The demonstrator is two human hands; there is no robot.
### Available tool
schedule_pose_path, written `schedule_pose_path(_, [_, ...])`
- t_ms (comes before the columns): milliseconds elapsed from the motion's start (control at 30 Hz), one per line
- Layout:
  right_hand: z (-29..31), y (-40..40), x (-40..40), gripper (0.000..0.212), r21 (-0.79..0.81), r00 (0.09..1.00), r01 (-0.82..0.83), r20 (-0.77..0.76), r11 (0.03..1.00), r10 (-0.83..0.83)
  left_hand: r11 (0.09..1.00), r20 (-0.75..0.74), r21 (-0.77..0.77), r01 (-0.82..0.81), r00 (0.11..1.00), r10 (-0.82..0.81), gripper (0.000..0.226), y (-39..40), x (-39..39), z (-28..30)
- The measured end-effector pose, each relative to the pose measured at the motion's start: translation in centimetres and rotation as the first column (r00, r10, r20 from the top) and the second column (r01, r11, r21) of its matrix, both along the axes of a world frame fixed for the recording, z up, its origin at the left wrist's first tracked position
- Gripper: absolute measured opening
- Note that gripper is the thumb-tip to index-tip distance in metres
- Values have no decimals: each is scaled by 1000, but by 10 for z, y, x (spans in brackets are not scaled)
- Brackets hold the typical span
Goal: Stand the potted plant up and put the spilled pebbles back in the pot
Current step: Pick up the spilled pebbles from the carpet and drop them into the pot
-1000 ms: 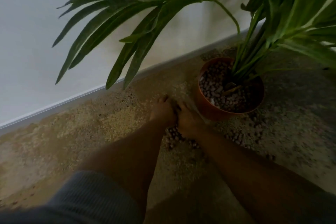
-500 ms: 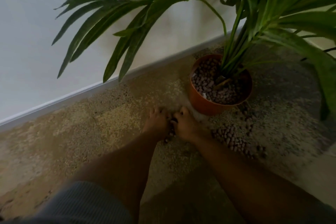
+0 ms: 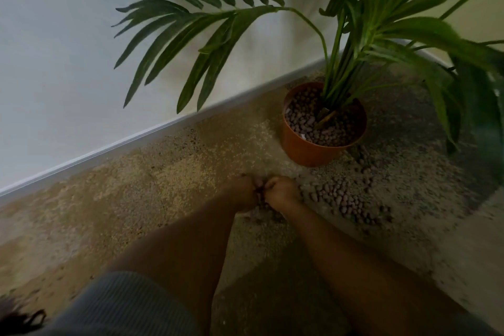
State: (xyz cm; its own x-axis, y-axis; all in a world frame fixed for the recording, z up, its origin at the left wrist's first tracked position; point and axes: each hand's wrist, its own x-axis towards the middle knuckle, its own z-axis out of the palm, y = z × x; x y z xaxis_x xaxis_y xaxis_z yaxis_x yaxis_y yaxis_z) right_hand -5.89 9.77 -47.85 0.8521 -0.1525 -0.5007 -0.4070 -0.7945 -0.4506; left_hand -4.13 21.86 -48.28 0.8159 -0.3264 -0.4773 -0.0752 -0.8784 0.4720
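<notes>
Left hand [image 3: 246, 191] and right hand [image 3: 281, 192] cup spilled pebbles [image 3: 341, 200] together on the carpet [image 3: 163, 185] near the upright orange pot [image 3: 308, 150]; loosely cupped, the pebbles could slip out during lifting.

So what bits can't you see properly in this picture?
Head view only:
- What the left hand and right hand hold: curled fingers hide it, and it is blurred.
- Pebbles on the floor under the hands: covered by them.
- Far side of the pot: hidden by the pot itself.
- Top of the plant: cut off by the top and right edges.
</notes>
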Motion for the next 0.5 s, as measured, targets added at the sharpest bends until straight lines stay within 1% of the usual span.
schedule_pose_path(67, [0, 0, -3, 23, 94, 987, 158, -26, 983, -156, 1000, 11, -1, 20, 1000, -20, 26, -1, -4, -1])
schedule_pose_path(100, [1, 0, -5, 21, 179, 960, 281, -49, 943, -277, 999, 16, 11, 45, 999, -45, 25, -2, -6, -2])
schedule_pose_path(133, [3, 0, -7, 18, 291, 906, 421, -95, 859, -412, 998, 27, 24, 59, 998, -60, 28, -2, -7, -4])
schedule_pose_path(167, [6, 0, -8, 15, 408, 833, 546, -171, 732, -526, 998, 38, 30, 61, 997, -62, 31, -3, -8, -6])
schedule_pose_path(200, [9, 0, -9, 16, 509, 755, 638, -265, 578, -601, 998, 40, 32, 53, 998, -54, 33, -4, -8, -7])
schedule_pose_path(233, [13, 0, -10, 18, 587, 686, 692, -356, 420, -634, 998, 56, 38, 54, 997, -56, 33, -5, -10, -5])
schedule_pose_path(300, [18, -3, -13, 18, 681, 596, 719, -503, 138, -626, 994, 76, 58, 88, 993, -92, 31, -9, -10, -2])
schedule_pose_path(367, [19, -7, -17, 16, 711, 546, 698, -608, -89, -576, 989, 75, 67, 129, 988, -134, 31, -14, -9, 0])
schedule_pose_path(433, [17, -12, -23, 15, 707, 525, 663, -672, -245, -522, 989, 61, 76, 126, 990, -130, 30, -14, -7, -2])
schedule_pose_path(500, [15, -16, -27, 16, 699, 517, 631, -702, -336, -489, 996, 20, 36, 81, 996, -82, 23, -12, -5, -4])
